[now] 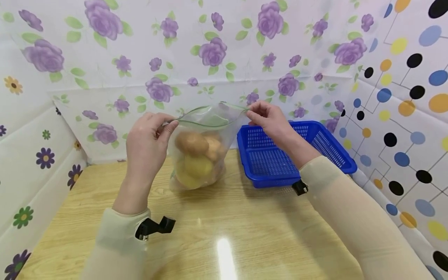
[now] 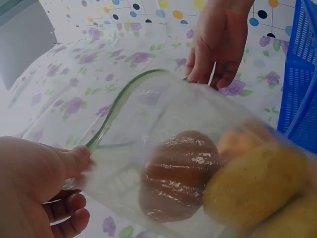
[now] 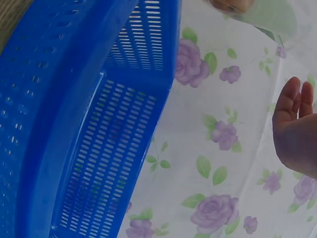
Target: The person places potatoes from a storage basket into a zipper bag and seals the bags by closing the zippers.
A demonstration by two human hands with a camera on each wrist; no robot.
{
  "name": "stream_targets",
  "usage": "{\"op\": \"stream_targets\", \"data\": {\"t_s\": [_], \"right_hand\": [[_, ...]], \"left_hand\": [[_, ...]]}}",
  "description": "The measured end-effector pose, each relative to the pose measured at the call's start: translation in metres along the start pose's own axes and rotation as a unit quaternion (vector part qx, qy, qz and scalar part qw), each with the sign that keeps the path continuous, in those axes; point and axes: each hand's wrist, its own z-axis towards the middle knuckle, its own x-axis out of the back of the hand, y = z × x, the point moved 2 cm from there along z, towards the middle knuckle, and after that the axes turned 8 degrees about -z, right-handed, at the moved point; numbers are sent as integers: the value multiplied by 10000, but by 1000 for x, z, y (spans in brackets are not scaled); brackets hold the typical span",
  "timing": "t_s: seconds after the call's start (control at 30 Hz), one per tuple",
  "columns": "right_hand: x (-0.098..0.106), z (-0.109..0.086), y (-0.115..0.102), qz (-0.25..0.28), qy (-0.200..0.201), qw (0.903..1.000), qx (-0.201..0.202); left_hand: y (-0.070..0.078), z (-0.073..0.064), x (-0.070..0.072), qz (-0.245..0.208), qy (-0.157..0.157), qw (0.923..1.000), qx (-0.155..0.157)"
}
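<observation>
A clear zip bag [image 1: 224, 138] with a green seal strip stands on the table, its mouth partly spread. Through the plastic several potatoes show, among them a yellow potato [image 2: 255, 186] and a browner potato [image 2: 178, 176]. My left hand [image 1: 147, 144] pinches the left corner of the bag's mouth between thumb and forefinger. At the opposite corner my right hand [image 1: 269, 122] pinches the rim, also visible past the bag in the left wrist view. Only a piece of the bag [image 3: 272, 17] shows at the top of the right wrist view.
To the right of the bag a blue plastic basket [image 1: 269, 182] stands on the wooden table [image 1: 196, 241], under my right forearm. A flower-printed cloth [image 1: 238, 70] hangs behind, and a dotted cloth [image 1: 395, 116] forms the right side.
</observation>
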Motion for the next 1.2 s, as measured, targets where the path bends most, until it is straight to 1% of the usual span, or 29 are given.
{"op": "stream_targets", "data": {"t_s": [0.1,0.23,0.33,0.43,0.5,0.6,0.63,0.73,0.8,0.87,0.93,1.0,1.07,1.1,1.2], "right_hand": [[4,-3,-2,90,81,9997,192],[10,-8,-4,-3,125,9994,335],[14,-10,-6,-168,104,9993,326],[16,-11,-9,-305,120,9991,277],[16,-11,-10,-369,184,9988,257],[15,-11,-11,-411,257,9986,229],[16,-12,-11,-403,268,9986,206],[18,-13,-9,-365,348,9987,105],[20,-14,-7,-344,421,9985,48],[22,-15,-6,-348,485,9982,31],[22,-15,-5,-347,499,9981,39],[22,-15,-5,-339,470,9983,43],[21,-14,-4,-297,443,9986,17],[21,-14,-3,-260,442,9987,-11],[23,-15,-1,-234,400,9989,-51]], "left_hand": [[-1,3,8,-5,-8,9999,144],[-2,6,15,-105,-126,9995,274],[-4,8,17,-208,-243,9987,394],[-8,9,18,-420,-330,9963,672],[-12,9,18,-627,-402,9928,936],[-18,9,19,-1047,-587,9835,1355],[-19,8,19,-1178,-654,9803,1445],[-22,7,18,-1507,-908,9717,1579],[-24,6,16,-1605,-983,9693,1584],[-25,6,14,-1625,-928,9691,1609],[-26,6,13,-1477,-699,9725,1660],[-28,5,12,-1312,-416,9749,1749],[-30,4,11,-1210,-159,9766,1769],[-31,3,11,-1195,-71,9776,1732],[-32,2,9,-1389,50,9779,1559]]}}
